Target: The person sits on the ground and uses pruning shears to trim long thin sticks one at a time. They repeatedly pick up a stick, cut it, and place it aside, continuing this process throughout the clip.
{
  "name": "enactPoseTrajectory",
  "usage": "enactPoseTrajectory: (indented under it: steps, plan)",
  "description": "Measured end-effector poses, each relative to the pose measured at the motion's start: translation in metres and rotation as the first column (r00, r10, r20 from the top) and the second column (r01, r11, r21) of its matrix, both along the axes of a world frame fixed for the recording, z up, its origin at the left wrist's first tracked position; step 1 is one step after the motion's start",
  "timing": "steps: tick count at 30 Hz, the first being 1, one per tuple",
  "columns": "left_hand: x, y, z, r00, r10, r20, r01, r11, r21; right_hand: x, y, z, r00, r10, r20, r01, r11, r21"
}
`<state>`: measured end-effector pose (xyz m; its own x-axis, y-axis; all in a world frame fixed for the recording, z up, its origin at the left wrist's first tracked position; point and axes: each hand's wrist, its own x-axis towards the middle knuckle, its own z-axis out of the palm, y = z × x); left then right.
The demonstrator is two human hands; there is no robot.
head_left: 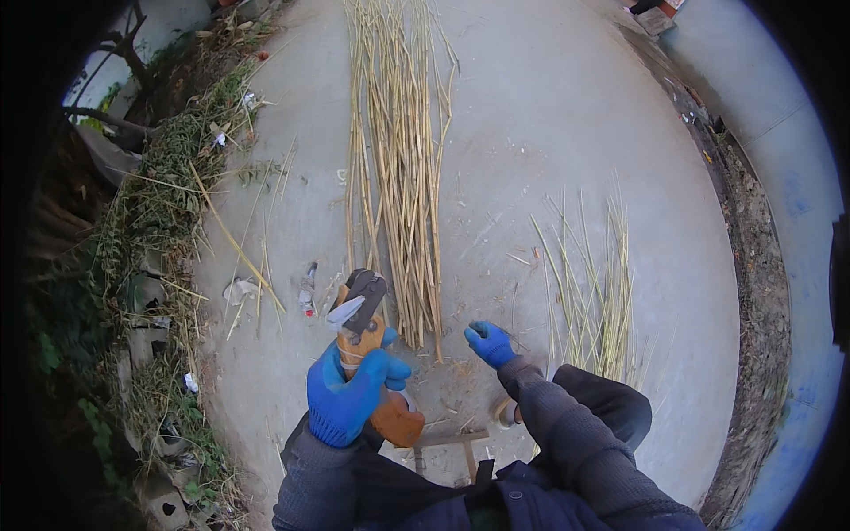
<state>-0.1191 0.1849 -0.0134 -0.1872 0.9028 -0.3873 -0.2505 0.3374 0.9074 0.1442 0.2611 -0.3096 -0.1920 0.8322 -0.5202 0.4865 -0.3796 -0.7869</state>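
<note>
Here, labels from the fingers outward:

Left fingers: the left hand (347,394), in a blue glove, wraps its fingers (381,365) tight round the orange handles of a pair of pruning shears (367,341); blades point up and away, seemingly shut.

Right fingers: the right hand (490,343), also blue-gloved, is curled loosely and holds nothing; it hangs just above the ground near the butt ends of the stalks.

Stalks: a long bundle of pale dry reeds (398,168) lies on the concrete ground (549,124), running away from the person; its near ends sit between the two hands.

Second lot: a thinner fan of stalks (595,283) lies to the right, beside the knee.

Edges: weeds and rubble (155,221) line the left side; a dirt strip (753,265) the right.

Doing it well: judging by the grip, keep the blades pointed away from the free hand, take one stalk at a time, and hold it clear of the blades.
</note>
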Motion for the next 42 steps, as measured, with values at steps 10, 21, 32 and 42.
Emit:
enactPoseTrajectory:
  steps: [10,21,32,42]
  plan:
    - [-0.020,0.003,0.017,0.992,-0.006,-0.126,-0.002,0.998,-0.062,-0.072,0.069,-0.122,0.828,0.085,0.555,-0.220,0.958,0.182]
    - [-0.010,0.024,0.009,0.996,-0.085,-0.032,0.078,0.979,-0.190,-0.070,0.130,-0.140,0.998,0.015,0.054,-0.016,1.000,0.021]
    - [0.002,0.016,0.015,0.974,-0.169,-0.151,0.151,0.981,-0.124,0.016,0.070,0.015,0.907,-0.291,-0.304,0.249,0.953,-0.170]
    - [-0.001,0.012,-0.011,0.994,-0.074,-0.076,0.078,0.996,0.041,0.046,0.027,0.093,0.824,-0.401,-0.401,0.368,0.916,-0.159]
